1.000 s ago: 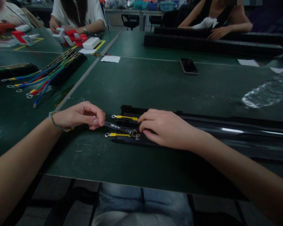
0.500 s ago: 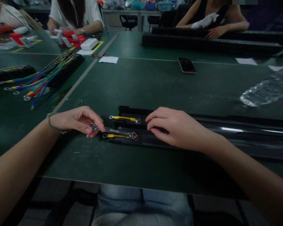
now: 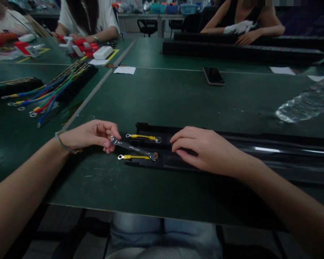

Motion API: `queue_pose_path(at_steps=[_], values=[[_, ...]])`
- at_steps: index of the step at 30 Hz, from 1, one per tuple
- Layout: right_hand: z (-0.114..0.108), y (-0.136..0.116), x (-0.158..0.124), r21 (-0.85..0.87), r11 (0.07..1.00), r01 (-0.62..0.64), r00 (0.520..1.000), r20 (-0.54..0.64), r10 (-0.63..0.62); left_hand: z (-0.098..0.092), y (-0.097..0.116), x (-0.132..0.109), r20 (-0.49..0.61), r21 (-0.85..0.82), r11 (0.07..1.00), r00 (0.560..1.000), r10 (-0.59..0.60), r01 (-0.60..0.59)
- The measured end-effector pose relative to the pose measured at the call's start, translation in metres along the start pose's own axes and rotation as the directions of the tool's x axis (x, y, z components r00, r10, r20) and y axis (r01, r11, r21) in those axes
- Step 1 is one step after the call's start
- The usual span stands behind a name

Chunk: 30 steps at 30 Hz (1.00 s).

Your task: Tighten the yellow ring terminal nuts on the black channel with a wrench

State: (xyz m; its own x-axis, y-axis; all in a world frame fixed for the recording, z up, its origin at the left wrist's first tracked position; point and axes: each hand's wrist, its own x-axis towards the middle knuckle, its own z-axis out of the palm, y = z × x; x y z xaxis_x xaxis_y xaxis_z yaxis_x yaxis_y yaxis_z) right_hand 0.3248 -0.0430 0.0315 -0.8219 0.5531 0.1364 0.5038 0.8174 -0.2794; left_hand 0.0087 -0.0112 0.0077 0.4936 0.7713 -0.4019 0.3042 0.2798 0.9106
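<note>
My left hand (image 3: pixel 101 135) pinches one end of a silver wrench (image 3: pixel 133 148) between thumb and fingers. The wrench's other end sits around a nut (image 3: pixel 156 157) in the nearer of two long black channels (image 3: pixel 175 162). A short yellow wire (image 3: pixel 136 157) with a ring terminal runs from that nut past the channel's end. A second yellow wire (image 3: pixel 142 137) is fixed at a bolt (image 3: pixel 158 139) in the farther channel. My right hand (image 3: pixel 205 149) lies over the channels to the right of the bolts, fingers stretched and slightly bent, with no object visible in them.
Bundled coloured cables (image 3: pixel 56 86) with ring terminals lie at the left. A phone (image 3: pixel 214 76), a paper slip (image 3: pixel 124 70) and a plastic bottle (image 3: pixel 305 102) are beyond the channels. Across the table, people sit near red and white parts (image 3: pixel 82 46) and long black bars (image 3: pixel 232 52).
My left hand has moved the held wrench end slightly up and away from me, so the wrench has turned about the nut. My right hand has shifted a little to the right.
</note>
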Motion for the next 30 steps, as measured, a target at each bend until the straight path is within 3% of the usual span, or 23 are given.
queue_pose_path(at_steps=[4, 7, 12, 15, 22, 25, 30], values=[[0.001, 0.001, -0.001, 0.021, 1.0, -0.01, 1.0, -0.001, 0.01, -0.002, -0.005, 0.005, -0.199, 0.043, 0.993, 0.973, 0.119, -0.113], [0.002, 0.001, -0.001, 0.039, 0.999, -0.007, 1.0, 0.007, 0.007, -0.004, -0.007, 0.006, -0.225, 0.049, 0.991, 0.965, 0.135, -0.127], [0.004, 0.002, -0.001, 0.047, 0.999, -0.009, 1.0, -0.004, 0.01, -0.01, -0.007, 0.004, -0.089, 0.014, 0.997, 0.993, 0.078, -0.077], [0.004, 0.001, -0.001, 0.054, 0.999, -0.008, 1.0, -0.007, 0.008, -0.013, -0.006, 0.001, 0.064, 0.035, 0.997, 0.996, 0.069, -0.071], [0.004, 0.0, -0.001, 0.083, 0.996, -0.039, 0.999, 0.021, 0.038, -0.008, -0.003, -0.001, 0.394, 0.141, 0.958, 0.902, 0.178, -0.251], [0.004, -0.001, 0.0, 0.108, 0.993, -0.044, 0.999, 0.023, 0.042, -0.004, 0.001, -0.001, 0.432, 0.196, 0.94, 0.885, 0.172, -0.278], [0.004, -0.001, 0.0, 0.128, 0.99, -0.056, 0.998, 0.02, 0.054, -0.006, 0.003, -0.002, 0.355, 0.281, 0.932, 0.927, 0.122, -0.23]])
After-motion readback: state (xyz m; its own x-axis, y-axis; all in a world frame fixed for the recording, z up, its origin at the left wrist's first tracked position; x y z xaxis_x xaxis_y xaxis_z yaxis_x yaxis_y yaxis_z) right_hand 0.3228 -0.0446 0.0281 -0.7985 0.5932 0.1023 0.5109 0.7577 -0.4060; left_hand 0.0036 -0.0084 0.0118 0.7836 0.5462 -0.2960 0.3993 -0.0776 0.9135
